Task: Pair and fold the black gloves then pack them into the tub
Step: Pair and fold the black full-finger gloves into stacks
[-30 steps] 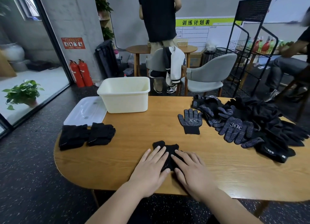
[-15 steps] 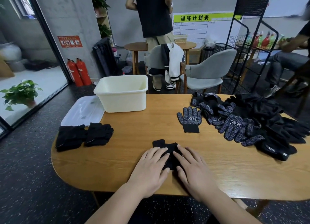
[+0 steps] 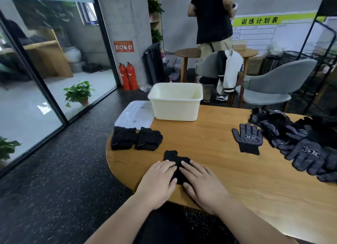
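Black folded pairs point(image 3: 124, 140) sit at the table's point(image 3: 209, 134) left. Nearer, the left hand point(image 3: 158, 181) and right hand point(image 3: 202, 185) press flat, fingers spread, on a glove bundle point(image 3: 171, 157) between them. Its length points away toward the cream tub point(image 3: 176, 105) straight beyond, either hand equally near. Loose gloves point(image 3: 300, 148) heap at right.

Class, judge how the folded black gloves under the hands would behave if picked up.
Probably floppy and light: the folded gloves are soft fabric, lying flat. They may unfold once lifted, since left hand and right hand press them down.
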`<control>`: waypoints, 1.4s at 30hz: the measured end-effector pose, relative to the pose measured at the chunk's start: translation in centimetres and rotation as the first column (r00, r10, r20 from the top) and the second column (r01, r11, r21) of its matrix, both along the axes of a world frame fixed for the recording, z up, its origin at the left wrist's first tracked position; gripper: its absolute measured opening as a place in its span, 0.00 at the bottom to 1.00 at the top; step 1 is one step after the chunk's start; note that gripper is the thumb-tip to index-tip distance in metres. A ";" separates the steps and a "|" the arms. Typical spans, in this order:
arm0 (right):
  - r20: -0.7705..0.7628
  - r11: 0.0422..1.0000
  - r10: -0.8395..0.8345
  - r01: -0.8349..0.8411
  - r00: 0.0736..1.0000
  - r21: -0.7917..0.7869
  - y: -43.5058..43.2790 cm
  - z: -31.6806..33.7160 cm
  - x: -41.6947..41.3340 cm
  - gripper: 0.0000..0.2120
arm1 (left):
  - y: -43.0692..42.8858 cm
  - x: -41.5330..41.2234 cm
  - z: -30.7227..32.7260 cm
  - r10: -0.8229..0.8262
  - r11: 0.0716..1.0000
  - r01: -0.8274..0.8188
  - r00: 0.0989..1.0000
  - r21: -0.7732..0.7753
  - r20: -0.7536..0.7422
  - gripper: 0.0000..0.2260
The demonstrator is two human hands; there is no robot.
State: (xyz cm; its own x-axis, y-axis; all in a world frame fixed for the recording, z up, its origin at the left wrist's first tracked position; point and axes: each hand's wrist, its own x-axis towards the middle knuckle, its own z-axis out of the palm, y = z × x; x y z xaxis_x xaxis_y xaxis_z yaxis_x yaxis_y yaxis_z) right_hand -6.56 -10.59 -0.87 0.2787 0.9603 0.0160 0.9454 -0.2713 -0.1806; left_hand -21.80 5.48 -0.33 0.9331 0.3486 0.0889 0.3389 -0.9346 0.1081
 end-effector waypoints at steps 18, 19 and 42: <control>0.001 0.978 0.195 -0.194 0.981 -0.081 11.0 0.6 -7.4 0.30 | 7.8 -9.9 -1.0 0.358 0.934 -0.352 0.925 -0.067 0.127 0.23; 0.003 0.977 0.194 -0.193 0.981 -0.089 11.5 0.7 -7.7 0.30 | 8.0 -9.9 -1.0 0.371 0.928 -0.364 0.919 -0.073 0.131 0.23; -0.005 0.993 0.095 -0.095 0.995 -0.066 11.7 2.1 -4.3 0.29 | 8.0 -6.8 0.8 0.326 0.943 -0.332 0.931 0.007 0.163 0.23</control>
State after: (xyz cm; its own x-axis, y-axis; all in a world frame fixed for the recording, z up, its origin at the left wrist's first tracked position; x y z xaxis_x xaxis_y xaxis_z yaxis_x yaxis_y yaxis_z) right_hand -10.82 1.08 1.24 0.1857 0.9814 -0.0491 0.9672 -0.1914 -0.1671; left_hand -28.61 13.48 0.45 0.7399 0.6277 0.2420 0.6090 -0.7778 0.1554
